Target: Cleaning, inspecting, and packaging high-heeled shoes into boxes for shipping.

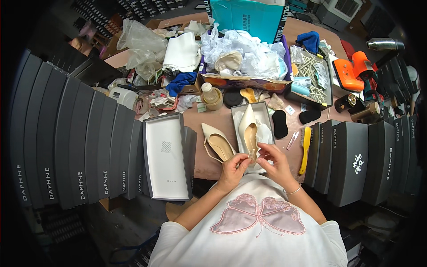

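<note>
A cream pointed slingback shoe (247, 121) lies toe away from me over an open shoe box (269, 116) with white tissue inside. At its heel end, my left hand (235, 170) pinches the strap, fingertips close together. My right hand (275, 163) grips the same strap from the other side, thumb and forefinger pressed on it. Exactly what sits between the fingertips is too small to make out. To the left, the matching cream shoe (219, 143) rests on the table, its strap near my left hand. The heels of both shoes are hidden.
Stacked grey shoe boxes (89, 147) line the left, with an upright box lid (165, 155); more boxes (349, 160) stand right. A yellow-handled brush (305, 151), thread snips (292, 140) and black pads (280, 123) lie close by. Behind are a tissue-filled carton (244, 82) and a bottle (208, 92).
</note>
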`<state>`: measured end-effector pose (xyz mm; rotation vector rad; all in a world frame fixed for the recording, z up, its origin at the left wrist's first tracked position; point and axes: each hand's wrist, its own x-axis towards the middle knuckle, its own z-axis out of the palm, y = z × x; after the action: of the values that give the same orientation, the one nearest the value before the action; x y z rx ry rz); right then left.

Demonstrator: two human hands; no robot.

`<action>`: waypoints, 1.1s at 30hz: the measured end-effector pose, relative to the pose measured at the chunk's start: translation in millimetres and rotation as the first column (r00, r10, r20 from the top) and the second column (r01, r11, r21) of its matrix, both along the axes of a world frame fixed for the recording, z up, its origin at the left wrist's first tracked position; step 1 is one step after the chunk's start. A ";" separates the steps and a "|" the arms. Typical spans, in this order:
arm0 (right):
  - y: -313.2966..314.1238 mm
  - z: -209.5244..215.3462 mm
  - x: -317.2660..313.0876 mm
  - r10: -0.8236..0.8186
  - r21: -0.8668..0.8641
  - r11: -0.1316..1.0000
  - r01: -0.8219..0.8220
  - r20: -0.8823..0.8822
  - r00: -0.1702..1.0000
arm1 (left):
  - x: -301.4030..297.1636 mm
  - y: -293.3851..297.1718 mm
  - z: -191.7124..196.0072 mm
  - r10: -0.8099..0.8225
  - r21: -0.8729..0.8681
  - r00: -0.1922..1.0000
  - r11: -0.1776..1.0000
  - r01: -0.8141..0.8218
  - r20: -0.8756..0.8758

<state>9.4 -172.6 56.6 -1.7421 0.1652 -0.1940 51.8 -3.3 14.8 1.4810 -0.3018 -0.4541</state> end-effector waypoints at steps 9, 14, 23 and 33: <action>-6.0 -9.0 -14.7 0.070 0.290 0.956 -0.040 -0.097 0.993 | -6.8 0.7 4.0 -0.154 0.176 0.969 0.977 0.120 0.195; -7.2 3.8 -23.8 0.152 -0.088 0.986 -0.141 0.127 0.980 | -5.7 1.1 12.4 -0.105 0.195 0.955 0.979 0.051 0.277; -3.4 10.9 -28.9 0.188 -0.149 0.974 -0.169 0.130 0.973 | -5.3 7.1 10.0 -0.148 0.165 0.927 0.982 0.095 0.346; -6.3 6.2 -24.2 0.148 0.046 0.988 -0.148 0.021 0.989 | -7.6 5.6 10.6 -0.147 0.146 0.891 0.985 0.092 0.430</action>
<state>-14.9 -178.9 62.8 -1.6975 0.0271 -0.0959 44.2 2.3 25.4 1.6852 -0.7396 -0.2312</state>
